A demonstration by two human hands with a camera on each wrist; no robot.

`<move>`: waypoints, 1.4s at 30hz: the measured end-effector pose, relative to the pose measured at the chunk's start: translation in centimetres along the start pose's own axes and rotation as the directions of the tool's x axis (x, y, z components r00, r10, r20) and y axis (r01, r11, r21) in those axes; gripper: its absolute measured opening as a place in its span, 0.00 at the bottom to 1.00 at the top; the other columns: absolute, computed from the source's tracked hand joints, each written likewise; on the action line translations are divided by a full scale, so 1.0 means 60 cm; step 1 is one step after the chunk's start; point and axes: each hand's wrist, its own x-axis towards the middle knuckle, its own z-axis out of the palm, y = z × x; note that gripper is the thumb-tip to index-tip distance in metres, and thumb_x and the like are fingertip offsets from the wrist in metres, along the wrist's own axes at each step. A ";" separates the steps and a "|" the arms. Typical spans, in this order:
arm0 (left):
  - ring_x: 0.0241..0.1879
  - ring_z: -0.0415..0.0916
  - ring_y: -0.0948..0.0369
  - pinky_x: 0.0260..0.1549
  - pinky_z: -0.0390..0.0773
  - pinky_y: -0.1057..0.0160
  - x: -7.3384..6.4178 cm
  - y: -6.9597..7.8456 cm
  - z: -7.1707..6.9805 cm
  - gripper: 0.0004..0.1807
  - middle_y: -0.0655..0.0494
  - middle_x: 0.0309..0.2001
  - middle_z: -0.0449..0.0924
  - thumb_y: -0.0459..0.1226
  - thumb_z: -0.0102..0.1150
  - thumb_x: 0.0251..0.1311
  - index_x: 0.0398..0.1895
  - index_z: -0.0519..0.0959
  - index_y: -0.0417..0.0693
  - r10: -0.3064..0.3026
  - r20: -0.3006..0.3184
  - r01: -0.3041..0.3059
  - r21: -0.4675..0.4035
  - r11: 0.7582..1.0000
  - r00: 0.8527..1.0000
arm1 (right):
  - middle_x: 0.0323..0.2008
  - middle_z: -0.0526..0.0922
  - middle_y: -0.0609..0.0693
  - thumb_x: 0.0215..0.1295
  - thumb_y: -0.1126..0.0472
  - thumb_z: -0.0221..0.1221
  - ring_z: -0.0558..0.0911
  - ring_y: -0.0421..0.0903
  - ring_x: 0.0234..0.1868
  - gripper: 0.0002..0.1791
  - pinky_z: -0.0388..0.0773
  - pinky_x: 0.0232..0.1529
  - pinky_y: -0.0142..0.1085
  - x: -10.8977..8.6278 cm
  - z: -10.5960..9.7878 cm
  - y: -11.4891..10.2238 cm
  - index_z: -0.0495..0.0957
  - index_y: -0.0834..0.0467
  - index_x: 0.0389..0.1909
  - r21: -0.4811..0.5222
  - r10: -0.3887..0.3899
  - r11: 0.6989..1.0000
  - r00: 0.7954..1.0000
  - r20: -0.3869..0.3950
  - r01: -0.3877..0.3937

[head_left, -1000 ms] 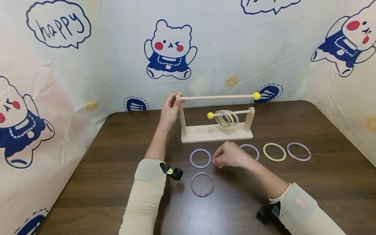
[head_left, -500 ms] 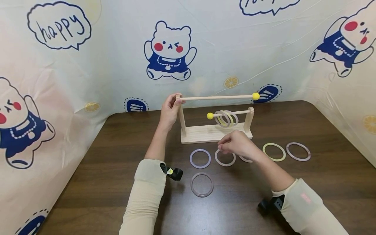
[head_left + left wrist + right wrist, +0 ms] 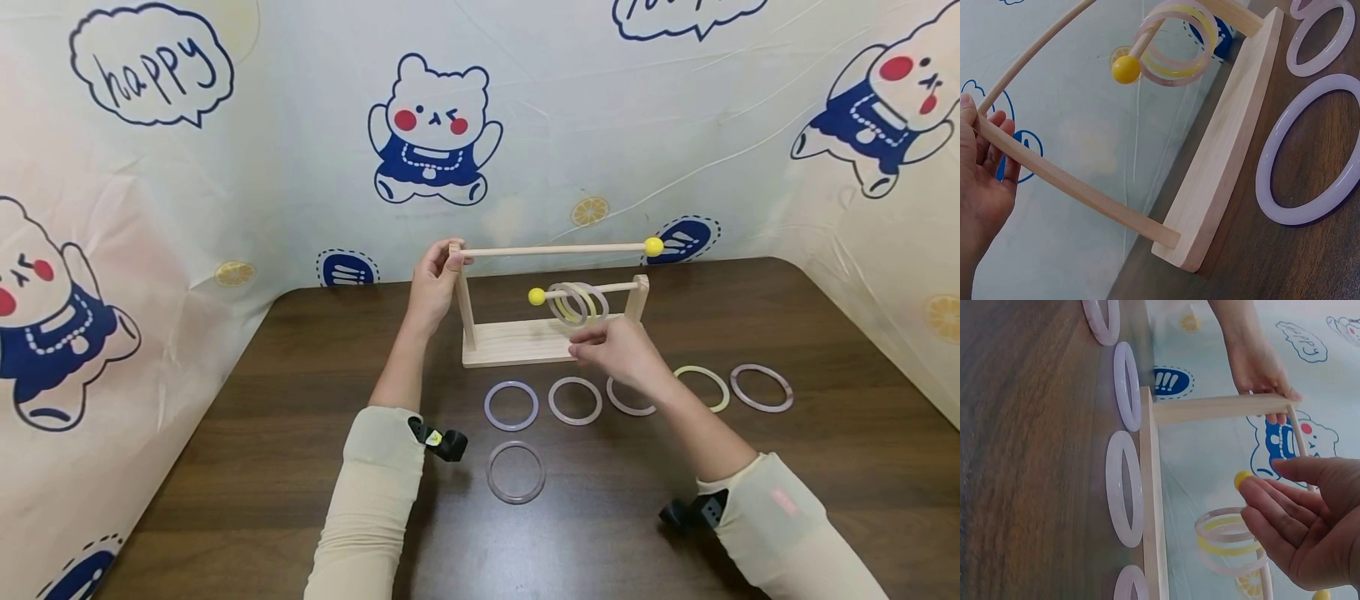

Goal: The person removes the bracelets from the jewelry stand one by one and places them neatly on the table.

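Wooden rack (image 3: 551, 340): your left hand (image 3: 433, 279) grips its tall post; keep it steady.
Right hand (image 3: 618, 350): fingers relaxed, holding nothing, just before the hung rings (image 3: 576, 302).
Short rod (image 3: 592, 288): approach its yellow ball (image 3: 537, 295) end squarely.

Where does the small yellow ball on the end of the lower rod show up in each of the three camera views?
Head view: the yellow ball sits centre frame, left of the hanging rings.
Left wrist view: upper middle, just left of the rings.
Right wrist view: right of centre, partly hidden behind the right hand.
Shared landmark: the wooden base of the rack, seen in all three.
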 end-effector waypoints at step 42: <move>0.44 0.73 0.56 0.45 0.68 0.63 0.002 -0.001 0.001 0.19 0.52 0.40 0.76 0.39 0.48 0.64 0.52 0.70 0.33 -0.015 -0.015 0.015 0.004 1.000 1.000 | 0.36 0.84 0.57 0.56 0.63 0.63 0.83 0.53 0.37 0.13 0.75 0.38 0.46 0.058 0.026 0.049 0.82 0.66 0.41 -0.106 -0.054 0.994 0.942 -0.331 0.020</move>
